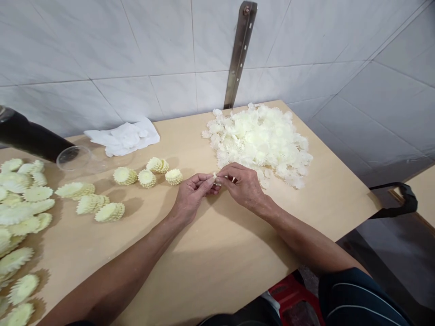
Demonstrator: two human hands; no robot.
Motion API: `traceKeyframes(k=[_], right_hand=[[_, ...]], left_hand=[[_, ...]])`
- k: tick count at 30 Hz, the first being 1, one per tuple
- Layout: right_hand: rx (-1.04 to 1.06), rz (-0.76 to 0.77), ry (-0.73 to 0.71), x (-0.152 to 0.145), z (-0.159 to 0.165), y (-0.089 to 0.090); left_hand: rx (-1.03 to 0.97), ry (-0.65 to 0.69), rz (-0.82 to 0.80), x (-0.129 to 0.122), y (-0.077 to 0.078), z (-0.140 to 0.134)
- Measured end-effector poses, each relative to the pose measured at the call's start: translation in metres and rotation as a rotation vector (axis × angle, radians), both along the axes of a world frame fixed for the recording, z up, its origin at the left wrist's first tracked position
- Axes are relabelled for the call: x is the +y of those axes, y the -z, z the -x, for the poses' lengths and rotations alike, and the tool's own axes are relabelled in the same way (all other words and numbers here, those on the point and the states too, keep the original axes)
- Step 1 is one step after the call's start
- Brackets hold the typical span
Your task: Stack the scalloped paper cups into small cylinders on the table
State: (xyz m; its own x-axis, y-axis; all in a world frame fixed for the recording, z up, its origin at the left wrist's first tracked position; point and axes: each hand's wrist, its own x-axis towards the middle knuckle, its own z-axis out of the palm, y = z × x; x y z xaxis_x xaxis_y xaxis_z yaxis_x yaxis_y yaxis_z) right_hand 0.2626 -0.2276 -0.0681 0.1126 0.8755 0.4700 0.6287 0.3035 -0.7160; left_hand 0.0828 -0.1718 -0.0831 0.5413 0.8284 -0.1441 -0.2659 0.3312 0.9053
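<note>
Both hands meet over the middle of the table, pinching a small pale scalloped piece (216,180) between their fingertips. My left hand (190,194) is closed on its left side, thumb on top. From the right, my right hand (243,185) grips it with thumb and forefinger. Most of the piece is hidden by the fingers. Just beyond the right hand lies a big heap of thin, whitish, flower-shaped slices (261,136). Left of the left hand stand short stacks of pale yellow scalloped discs (174,177), with longer stacks (110,212) farther left.
More scalloped stacks (25,224) crowd the table's left edge. Toward the wall are a crumpled white tissue (125,136), a clear round plastic lid or cup (73,158) and a black cylinder (34,135). A metal bracket (239,56) stands against the tiles. Below the table shows a red stool (295,301).
</note>
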Motion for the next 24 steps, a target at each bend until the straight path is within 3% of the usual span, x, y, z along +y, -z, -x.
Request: traceKeyframes(k=[10,15,24], right_hand=[[-0.036,0.092,-0.020,-0.003,0.005,-0.009],[0.045,0.203,0.054,-0.004,0.004,-0.010],[-0.074,-0.032,0.054,-0.005,0.004,-0.006]], left_hand=[[-0.027,-0.006,0.029,0.000,0.003,0.001],[-0.036,0.004,0.030,0.000,0.004,0.001],[-0.076,-0.038,0.062,-0.001,0.002,0.001]])
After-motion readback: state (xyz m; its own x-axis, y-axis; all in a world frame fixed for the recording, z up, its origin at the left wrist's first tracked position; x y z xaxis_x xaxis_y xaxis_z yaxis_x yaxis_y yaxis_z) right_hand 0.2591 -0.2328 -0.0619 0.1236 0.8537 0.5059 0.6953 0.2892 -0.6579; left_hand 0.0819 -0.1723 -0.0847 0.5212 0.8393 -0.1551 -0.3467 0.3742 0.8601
